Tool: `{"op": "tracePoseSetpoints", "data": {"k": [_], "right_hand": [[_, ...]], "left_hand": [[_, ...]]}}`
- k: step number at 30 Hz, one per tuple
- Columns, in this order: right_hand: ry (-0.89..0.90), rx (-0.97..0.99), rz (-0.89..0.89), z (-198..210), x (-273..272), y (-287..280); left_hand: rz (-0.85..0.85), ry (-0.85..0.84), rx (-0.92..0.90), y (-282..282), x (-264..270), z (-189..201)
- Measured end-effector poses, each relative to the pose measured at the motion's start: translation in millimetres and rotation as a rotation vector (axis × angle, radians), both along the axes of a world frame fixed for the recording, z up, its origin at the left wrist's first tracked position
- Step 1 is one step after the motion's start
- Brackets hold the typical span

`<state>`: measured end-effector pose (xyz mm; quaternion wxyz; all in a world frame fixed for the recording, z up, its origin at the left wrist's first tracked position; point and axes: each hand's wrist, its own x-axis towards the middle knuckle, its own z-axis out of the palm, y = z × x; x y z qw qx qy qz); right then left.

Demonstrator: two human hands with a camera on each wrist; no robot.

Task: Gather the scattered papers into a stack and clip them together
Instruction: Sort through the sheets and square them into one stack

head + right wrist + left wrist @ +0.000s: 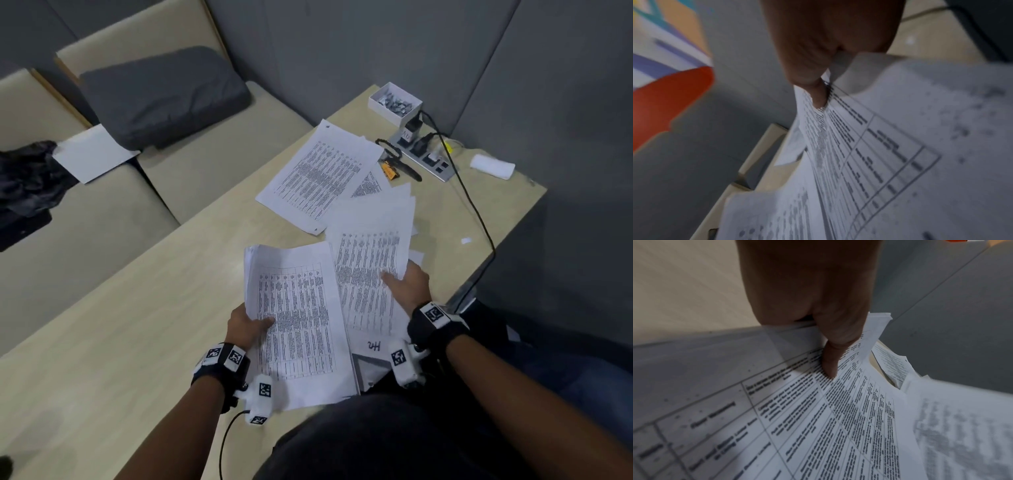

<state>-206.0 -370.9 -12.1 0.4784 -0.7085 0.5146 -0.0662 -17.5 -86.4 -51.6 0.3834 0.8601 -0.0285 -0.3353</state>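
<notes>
The left hand (247, 327) grips 1 bundle of papers (298, 325); the right hand (409, 282) pinches a second sheaf (368, 274) above the table (137, 325).

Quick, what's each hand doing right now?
Left hand: gripping a stack of printed papers.
Right hand: pinching more printed sheets.

Two hands (247, 327), one clip box (394, 101), one power strip (424, 156), one scissors (399, 161).
</notes>
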Motion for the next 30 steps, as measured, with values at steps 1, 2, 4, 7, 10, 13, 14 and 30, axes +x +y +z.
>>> {"op": "tracePoseSetpoints", "data": {"k": [1, 2, 4, 7, 10, 13, 14, 30], "right_hand": [[-0.05, -0.048, 0.035, 10, 0, -5], [-0.109, -0.096, 0.057, 26, 0, -9], [-0.227, -0.175, 0.077, 59, 0, -22], [-0.385, -0.169, 0.108, 102, 0, -39], [-0.483, -0.046, 0.093, 107, -1, -47], [-0.437, 0.127, 0.073, 76, -3, -32], [-0.389, 0.174, 0.081, 60, -4, -22], [0.088, 0.137, 0.345, -15, 20, 36]], "left_hand": [[-0.001, 0.003, 0.002, 0, 0, 1], [-0.003, 0.005, 0.003, -1, 0, 2], [0.005, 0.035, -0.005, -3, 0, 4], [0.045, 0.098, -0.028, -8, -1, 10], [0.087, 0.143, -0.077, -15, -3, 14], [0.146, 0.203, -0.12, -20, -6, 15], [0.183, 0.236, -0.157, -20, -5, 12], [-0.099, -0.094, -0.35, -48, -22, 78]]}}
